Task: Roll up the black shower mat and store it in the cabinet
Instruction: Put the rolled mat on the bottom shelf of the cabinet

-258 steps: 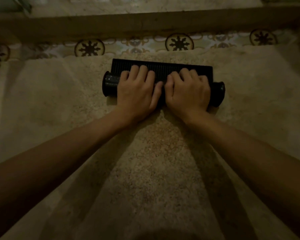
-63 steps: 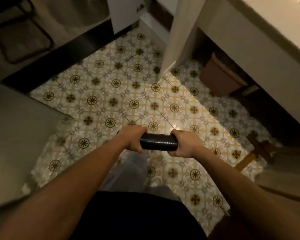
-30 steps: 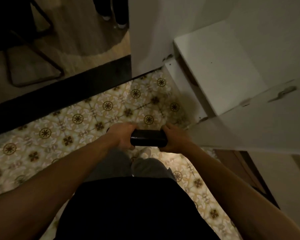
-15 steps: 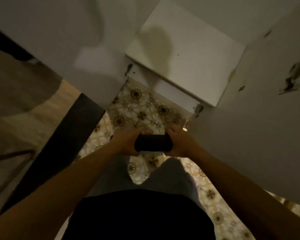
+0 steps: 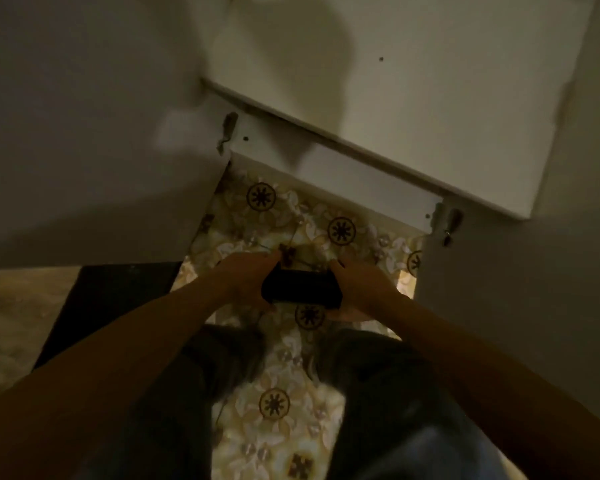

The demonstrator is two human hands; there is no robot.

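The black shower mat (image 5: 300,287) is rolled into a tight cylinder and held level above the patterned floor. My left hand (image 5: 246,277) grips its left end and my right hand (image 5: 359,289) grips its right end, so only the middle of the roll shows. Straight ahead stands the white cabinet: its bottom shelf (image 5: 413,98) lies bare and lit, a little above and beyond the roll. Both cabinet doors hang open, the left door (image 5: 94,133) and the right door (image 5: 534,289) flanking my hands.
Patterned floor tiles (image 5: 274,403) run between my legs up to the cabinet's white base board (image 5: 333,174). A dark threshold strip (image 5: 108,299) and a pale floor lie at the left. The head's shadow falls on the shelf.
Earlier the mat was rolled on the shower floor. Since then I have carried it to the open cabinet; over the last second the shelf has come closer and squarer in front of the roll.
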